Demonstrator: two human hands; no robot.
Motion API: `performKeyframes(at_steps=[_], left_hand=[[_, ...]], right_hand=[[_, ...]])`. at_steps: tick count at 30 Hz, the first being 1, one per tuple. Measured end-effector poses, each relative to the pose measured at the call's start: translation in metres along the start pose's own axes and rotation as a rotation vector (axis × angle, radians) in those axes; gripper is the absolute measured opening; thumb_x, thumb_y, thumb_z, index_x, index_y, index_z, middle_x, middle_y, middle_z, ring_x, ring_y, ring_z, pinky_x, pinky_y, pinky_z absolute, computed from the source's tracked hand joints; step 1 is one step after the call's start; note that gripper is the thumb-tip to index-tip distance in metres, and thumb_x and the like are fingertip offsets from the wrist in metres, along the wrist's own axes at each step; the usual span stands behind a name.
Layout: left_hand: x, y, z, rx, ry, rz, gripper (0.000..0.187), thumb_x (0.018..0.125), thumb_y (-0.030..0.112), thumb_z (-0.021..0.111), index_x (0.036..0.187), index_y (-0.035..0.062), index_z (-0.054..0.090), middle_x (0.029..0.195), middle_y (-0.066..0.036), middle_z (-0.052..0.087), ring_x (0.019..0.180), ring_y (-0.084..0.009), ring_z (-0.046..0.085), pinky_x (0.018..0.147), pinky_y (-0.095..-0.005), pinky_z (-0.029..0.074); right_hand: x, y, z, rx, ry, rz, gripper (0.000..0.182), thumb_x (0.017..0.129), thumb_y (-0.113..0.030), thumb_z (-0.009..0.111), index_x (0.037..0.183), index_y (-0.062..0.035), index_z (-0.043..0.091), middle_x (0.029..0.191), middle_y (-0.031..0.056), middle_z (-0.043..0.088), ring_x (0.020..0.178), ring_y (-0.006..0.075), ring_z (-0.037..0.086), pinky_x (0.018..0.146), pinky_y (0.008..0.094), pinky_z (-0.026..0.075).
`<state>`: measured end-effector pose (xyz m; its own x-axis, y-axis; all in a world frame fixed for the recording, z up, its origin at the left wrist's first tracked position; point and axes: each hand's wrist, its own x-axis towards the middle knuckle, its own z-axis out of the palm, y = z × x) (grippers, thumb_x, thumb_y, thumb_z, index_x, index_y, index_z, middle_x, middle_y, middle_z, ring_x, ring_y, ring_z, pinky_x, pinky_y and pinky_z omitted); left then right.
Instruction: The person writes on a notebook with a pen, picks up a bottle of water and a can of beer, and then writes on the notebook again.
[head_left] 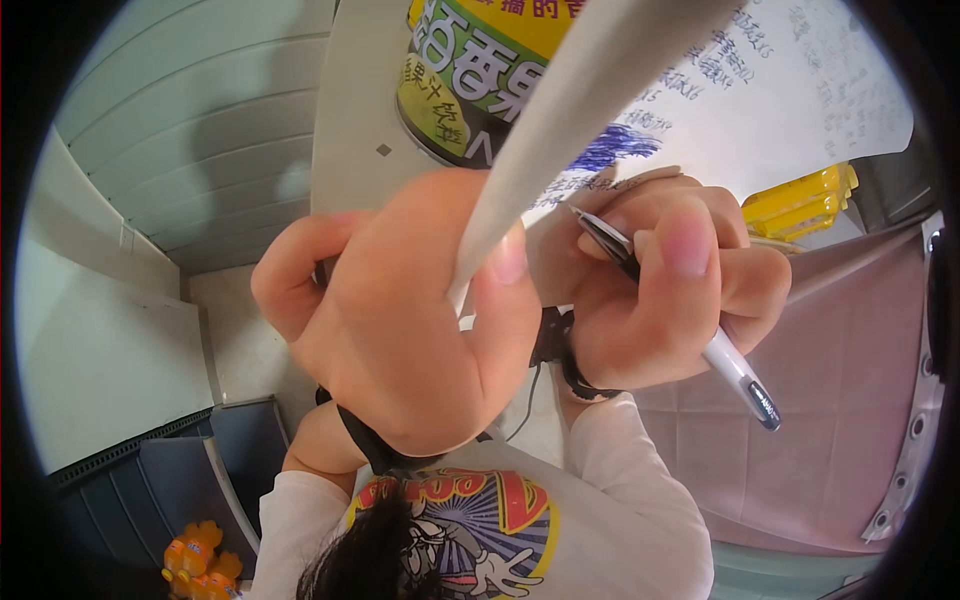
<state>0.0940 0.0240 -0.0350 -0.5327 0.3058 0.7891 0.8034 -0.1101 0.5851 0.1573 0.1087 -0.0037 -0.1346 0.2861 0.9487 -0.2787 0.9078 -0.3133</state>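
Note:
My left hand (400, 310) pinches the raised edge of a handwritten paper sheet (780, 100) between thumb and fingers. That edge curls up toward the camera as a pale band and covers part of the writing. In my right hand (670, 280) is a white and black pen (727, 358), its tip near the lower lines of writing. A patch of dark blue scribble lies on the sheet above the tip. Beyond my left hand stands a green and yellow can (450, 100) with large Chinese characters, partly hidden by the curled paper.
A pale tabletop (350, 150) lies under the can. Behind my right hand is a yellow plastic object (800, 205). Pink fabric (800, 400) with metal eyelets hangs at the right. White slatted panels (200, 120) rise at the left, with orange toy-like figures (200, 562) low down.

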Motion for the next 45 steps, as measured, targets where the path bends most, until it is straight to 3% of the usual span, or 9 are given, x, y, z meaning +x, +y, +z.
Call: performKeyframes(at_steps=[4, 13, 20, 30, 45], left_hand=[[0.000, -0.005, 0.016, 0.045, 0.216, 0.103, 0.028, 0.084, 0.022, 0.050, 0.076, -0.0050, 0.054, 0.064, -0.008, 0.052, 0.055, -0.0155, 0.050, 0.052, -0.0253, 0.037], [0.003, -0.002, 0.001, -0.035, 0.005, 0.004, 0.028, 0.083, 0.022, 0.050, 0.076, -0.0050, 0.054, 0.064, -0.009, 0.053, 0.054, -0.0157, 0.050, 0.051, -0.0248, 0.036], [-0.001, -0.001, 0.005, 0.009, 0.052, 0.032, 0.027, 0.085, 0.020, 0.049, 0.080, -0.0060, 0.052, 0.073, -0.011, 0.052, 0.062, -0.0168, 0.051, 0.056, -0.0265, 0.037], [-0.007, 0.000, 0.006, 0.073, 0.056, 0.055, 0.026, 0.086, 0.018, 0.049, 0.093, -0.0071, 0.047, 0.088, -0.011, 0.047, 0.077, -0.0159, 0.049, 0.069, -0.0264, 0.037], [-0.008, -0.001, 0.009, -0.017, 0.082, 0.023, 0.024, 0.086, 0.017, 0.049, 0.090, -0.0071, 0.046, 0.088, -0.012, 0.047, 0.079, -0.0145, 0.048, 0.069, -0.0257, 0.037]], right_hand=[[0.001, 0.000, 0.000, -0.016, -0.022, -0.014, 0.024, 0.079, -0.010, 0.051, 0.064, -0.0055, 0.033, 0.046, 0.0147, 0.047, 0.036, 0.0143, 0.041, 0.036, 0.0264, 0.036], [-0.001, -0.001, 0.003, -0.056, -0.028, -0.029, 0.023, 0.081, -0.011, 0.051, 0.067, -0.0049, 0.033, 0.049, 0.0153, 0.048, 0.037, 0.0149, 0.044, 0.037, 0.0272, 0.038], [0.001, -0.002, -0.003, 0.066, 0.011, 0.111, 0.025, 0.078, -0.008, 0.051, 0.061, -0.0057, 0.032, 0.046, 0.0144, 0.047, 0.036, 0.0146, 0.042, 0.036, 0.0259, 0.037], [0.001, 0.001, -0.003, 0.003, 0.006, 0.015, 0.026, 0.079, -0.010, 0.054, 0.063, -0.0053, 0.033, 0.048, 0.0148, 0.049, 0.038, 0.0142, 0.044, 0.038, 0.0257, 0.039], [-0.002, -0.004, 0.000, 0.003, 0.037, 0.064, 0.028, 0.079, -0.011, 0.059, 0.065, -0.0050, 0.035, 0.051, 0.0147, 0.052, 0.042, 0.0159, 0.049, 0.039, 0.0265, 0.040]])
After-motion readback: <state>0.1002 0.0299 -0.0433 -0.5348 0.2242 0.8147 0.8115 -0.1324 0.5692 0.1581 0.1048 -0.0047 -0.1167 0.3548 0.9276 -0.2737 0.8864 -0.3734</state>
